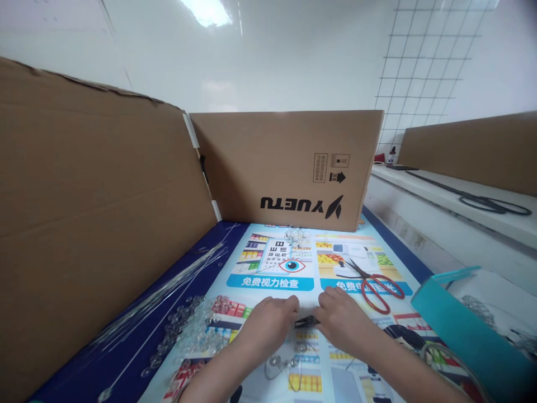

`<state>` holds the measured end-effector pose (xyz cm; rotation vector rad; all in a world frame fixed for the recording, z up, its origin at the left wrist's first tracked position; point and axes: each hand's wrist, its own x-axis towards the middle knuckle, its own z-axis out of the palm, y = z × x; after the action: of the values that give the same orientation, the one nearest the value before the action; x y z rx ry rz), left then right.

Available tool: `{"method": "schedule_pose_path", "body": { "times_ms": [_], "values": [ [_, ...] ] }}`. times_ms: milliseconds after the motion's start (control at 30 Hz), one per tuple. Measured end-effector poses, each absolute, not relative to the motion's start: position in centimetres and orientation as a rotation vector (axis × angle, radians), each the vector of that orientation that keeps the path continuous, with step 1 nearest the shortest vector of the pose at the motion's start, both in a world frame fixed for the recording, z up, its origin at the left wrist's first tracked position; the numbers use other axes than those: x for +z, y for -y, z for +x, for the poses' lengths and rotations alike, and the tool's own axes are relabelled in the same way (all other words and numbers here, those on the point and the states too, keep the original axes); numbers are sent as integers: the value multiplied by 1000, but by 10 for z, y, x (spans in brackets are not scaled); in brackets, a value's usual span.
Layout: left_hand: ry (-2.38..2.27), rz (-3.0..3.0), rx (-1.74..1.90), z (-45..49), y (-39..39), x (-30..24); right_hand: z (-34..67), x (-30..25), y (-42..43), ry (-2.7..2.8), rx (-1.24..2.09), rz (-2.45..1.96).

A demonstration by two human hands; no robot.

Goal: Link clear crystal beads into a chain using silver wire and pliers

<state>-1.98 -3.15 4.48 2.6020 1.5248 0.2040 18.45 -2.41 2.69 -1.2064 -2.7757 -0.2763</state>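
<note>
My left hand [268, 324] and my right hand [342, 319] rest close together on a printed poster [277, 280] that covers the table. Both have their fingers curled around a small dark tool [306, 322] held between them; I cannot make out what kind. Thin wire with clear beads [279, 366] lies on the poster just below my hands. A heap of clear beads [188, 330] lies to the left of my left hand. Red-handled scissors [375, 282] lie a little beyond my right hand.
Cardboard walls stand at the left [96, 212] and at the back [289, 168]. Long clear rods [168, 291] lie along the left wall. A small wire-and-bead piece [297, 235] sits near the back. A teal box [465, 324] is at the right, a white ledge [453, 201] behind it.
</note>
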Motion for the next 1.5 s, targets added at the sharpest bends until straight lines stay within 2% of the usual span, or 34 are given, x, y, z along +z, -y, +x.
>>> {"method": "schedule_pose_path", "body": {
  "times_ms": [467,867,1500],
  "values": [
    [-1474,2652,155,-19,33,41,181,34,30,2861,-517,-1049],
    [-1450,2616,156,-21,32,39,184,26,31,2809,-352,-1139],
    [-1491,2587,160,-22,31,36,183,24,31,2786,-288,-1213]
  ]
}}
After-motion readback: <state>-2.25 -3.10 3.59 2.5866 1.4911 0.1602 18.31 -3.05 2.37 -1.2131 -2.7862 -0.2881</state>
